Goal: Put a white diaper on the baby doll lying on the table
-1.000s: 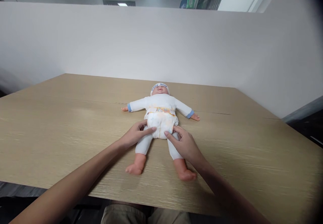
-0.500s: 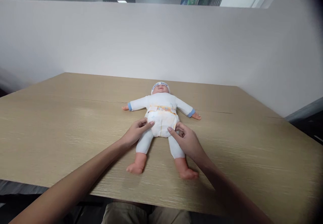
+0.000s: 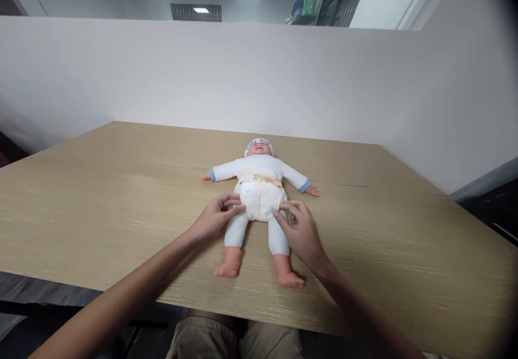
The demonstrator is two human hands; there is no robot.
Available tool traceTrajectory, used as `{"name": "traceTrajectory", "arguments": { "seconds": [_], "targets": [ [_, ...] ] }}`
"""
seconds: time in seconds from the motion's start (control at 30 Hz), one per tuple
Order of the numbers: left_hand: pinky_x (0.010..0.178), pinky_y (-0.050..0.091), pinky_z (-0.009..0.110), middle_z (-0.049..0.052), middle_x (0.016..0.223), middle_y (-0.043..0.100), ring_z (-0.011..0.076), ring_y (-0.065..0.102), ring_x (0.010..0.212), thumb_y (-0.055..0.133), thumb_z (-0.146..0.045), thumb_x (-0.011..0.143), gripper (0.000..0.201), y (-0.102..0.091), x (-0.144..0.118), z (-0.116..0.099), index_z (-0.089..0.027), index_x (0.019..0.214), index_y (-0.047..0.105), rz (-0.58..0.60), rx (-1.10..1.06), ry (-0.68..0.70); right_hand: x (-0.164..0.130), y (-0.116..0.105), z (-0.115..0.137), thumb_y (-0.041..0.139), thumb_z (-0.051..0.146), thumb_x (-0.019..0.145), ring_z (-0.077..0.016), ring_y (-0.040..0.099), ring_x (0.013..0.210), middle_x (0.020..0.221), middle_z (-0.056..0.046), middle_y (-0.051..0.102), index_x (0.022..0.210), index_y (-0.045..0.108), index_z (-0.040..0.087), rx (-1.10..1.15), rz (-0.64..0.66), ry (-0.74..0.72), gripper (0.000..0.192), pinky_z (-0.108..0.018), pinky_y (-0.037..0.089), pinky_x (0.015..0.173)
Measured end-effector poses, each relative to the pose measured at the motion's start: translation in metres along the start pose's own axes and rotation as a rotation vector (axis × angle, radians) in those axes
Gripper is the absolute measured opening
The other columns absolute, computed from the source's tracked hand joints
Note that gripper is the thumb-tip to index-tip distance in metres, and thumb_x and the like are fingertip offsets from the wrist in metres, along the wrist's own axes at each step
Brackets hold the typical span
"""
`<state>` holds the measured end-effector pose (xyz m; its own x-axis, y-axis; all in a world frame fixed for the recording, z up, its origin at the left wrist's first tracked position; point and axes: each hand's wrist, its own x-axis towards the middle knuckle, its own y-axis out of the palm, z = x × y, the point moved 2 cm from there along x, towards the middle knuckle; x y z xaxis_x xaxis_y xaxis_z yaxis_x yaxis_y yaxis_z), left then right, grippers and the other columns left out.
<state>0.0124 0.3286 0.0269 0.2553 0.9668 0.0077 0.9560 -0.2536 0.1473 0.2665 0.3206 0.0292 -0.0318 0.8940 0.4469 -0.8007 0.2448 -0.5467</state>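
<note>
A baby doll [image 3: 259, 173] in white clothes and a white cap lies on its back on the wooden table [image 3: 101, 197], arms spread, bare feet toward me. It wears a white diaper [image 3: 260, 200] with a coloured waistband. My left hand [image 3: 214, 217] pinches the diaper's edge at the doll's left hip side as I see it. My right hand [image 3: 299, 228] pinches the diaper's opposite edge, by the other thigh.
A white partition wall [image 3: 202, 73] runs behind the table and along its right side. The table's near edge lies just below the doll's feet, with my knees [image 3: 238, 343] under it. Dark floor shows at the far right.
Both hands slid slightly outward and up along the diaper's leg edges, from the crotch toward the hips. The view shifted a little; the doll stays flat.
</note>
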Motion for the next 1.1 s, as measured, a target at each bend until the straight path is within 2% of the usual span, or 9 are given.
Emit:
{"name": "traceTrajectory", "arguments": {
  "seconds": [0.1, 0.2, 0.3, 0.4, 0.57, 0.7, 0.9, 1.0, 1.1],
  "targets": [
    [0.105, 0.054, 0.042, 0.014, 0.131, 0.079, 0.0295, 0.072, 0.125, 0.079, -0.05, 0.095, 0.05, -0.015, -0.011, -0.013, -0.019, 0.133, 0.068, 0.034, 0.211, 0.047, -0.01, -0.009, 0.001, 0.065, 0.05, 0.099, -0.0259, 0.062, 0.096, 0.114, -0.01, 0.068, 0.109, 0.075, 0.024, -0.003, 0.046, -0.031, 0.03, -0.041, 0.053, 0.085],
    [0.104, 0.053, 0.045, 0.012, 0.134, 0.077, 0.0282, 0.072, 0.121, 0.07, -0.046, 0.101, 0.04, -0.041, -0.008, -0.019, -0.022, 0.133, 0.067, -0.002, 0.528, 0.141, -0.015, -0.024, -0.007, 0.068, 0.046, 0.099, -0.0252, 0.064, 0.097, 0.117, -0.009, 0.069, 0.11, 0.064, 0.025, 0.0, -0.043, -0.034, 0.024, -0.041, 0.055, 0.087],
    [0.109, 0.049, 0.048, 0.011, 0.141, 0.07, 0.0297, 0.065, 0.126, 0.067, -0.043, 0.101, 0.037, -0.068, 0.017, -0.017, -0.024, 0.133, 0.064, -0.097, 0.887, 0.287, 0.002, -0.038, -0.028, 0.071, 0.044, 0.097, -0.0263, 0.066, 0.098, 0.124, -0.011, 0.069, 0.12, 0.056, 0.024, -0.069, -0.161, -0.067, 0.034, -0.044, 0.056, 0.091],
    [0.116, 0.042, 0.054, 0.015, 0.147, 0.063, 0.0368, 0.053, 0.137, 0.068, -0.043, 0.098, 0.047, -0.082, 0.062, -0.016, -0.021, 0.138, 0.059, -0.194, 1.243, 0.364, 0.046, -0.042, -0.054, 0.068, 0.041, 0.095, -0.0336, 0.065, 0.111, 0.126, -0.016, 0.069, 0.132, 0.056, 0.02, -0.285, -0.176, -0.179, 0.044, -0.052, 0.052, 0.102],
    [0.112, 0.043, 0.053, 0.02, 0.147, 0.064, 0.0407, 0.056, 0.136, 0.072, -0.044, 0.092, 0.062, -0.079, 0.136, -0.016, -0.017, 0.144, 0.054, -0.145, 1.466, 0.172, 0.129, -0.017, -0.081, 0.066, 0.039, 0.093, -0.0413, 0.06, 0.127, 0.139, -0.023, 0.067, 0.14, 0.058, 0.012, -0.56, 0.09, -0.201, 0.055, -0.053, 0.046, 0.108],
    [0.1, 0.05, 0.045, 0.018, 0.133, 0.073, 0.0384, 0.069, 0.12, 0.069, -0.041, 0.09, 0.051, -0.073, 0.156, -0.022, -0.017, 0.134, 0.061, -0.1, 1.459, 0.111, 0.16, 0.002, -0.082, 0.06, 0.033, 0.095, -0.0345, 0.068, 0.114, 0.127, -0.019, 0.075, 0.126, 0.068, 0.015, -0.565, 0.305, -0.121, 0.036, -0.039, 0.05, 0.093],
    [0.072, 0.05, 0.035, 0.013, 0.111, 0.079, 0.0328, 0.074, 0.092, 0.066, -0.049, 0.09, 0.046, -0.054, 0.113, -0.046, -0.019, 0.124, 0.061, -0.12, 1.382, 0.037, 0.151, -0.018, -0.059, 0.055, 0.031, 0.097, -0.0315, 0.071, 0.106, 0.124, -0.014, 0.078, 0.128, 0.071, 0.019, -0.508, 0.305, -0.079, 0.037, -0.034, 0.048, 0.079],
    [0.07, 0.047, 0.034, 0.01, 0.107, 0.078, 0.0325, 0.073, 0.089, 0.071, -0.052, 0.087, 0.048, -0.03, 0.056, -0.065, -0.022, 0.122, 0.058, -0.164, 1.237, 0.074, 0.129, -0.047, -0.031, 0.056, 0.027, 0.092, -0.0305, 0.072, 0.106, 0.125, -0.011, 0.08, 0.133, 0.072, 0.021, -0.391, 0.276, -0.1, 0.044, -0.034, 0.049, 0.082],
    [0.068, 0.046, 0.034, 0.009, 0.101, 0.077, 0.0336, 0.072, 0.085, 0.071, -0.056, 0.089, 0.049, 0.005, -0.024, -0.074, -0.024, 0.122, 0.055, -0.21, 1.087, 0.147, 0.092, -0.082, 0.002, 0.056, 0.026, 0.09, -0.03, 0.072, 0.106, 0.126, -0.008, 0.08, 0.139, 0.071, 0.024, -0.272, 0.288, -0.16, 0.052, -0.037, 0.053, 0.085]
  ]
}}
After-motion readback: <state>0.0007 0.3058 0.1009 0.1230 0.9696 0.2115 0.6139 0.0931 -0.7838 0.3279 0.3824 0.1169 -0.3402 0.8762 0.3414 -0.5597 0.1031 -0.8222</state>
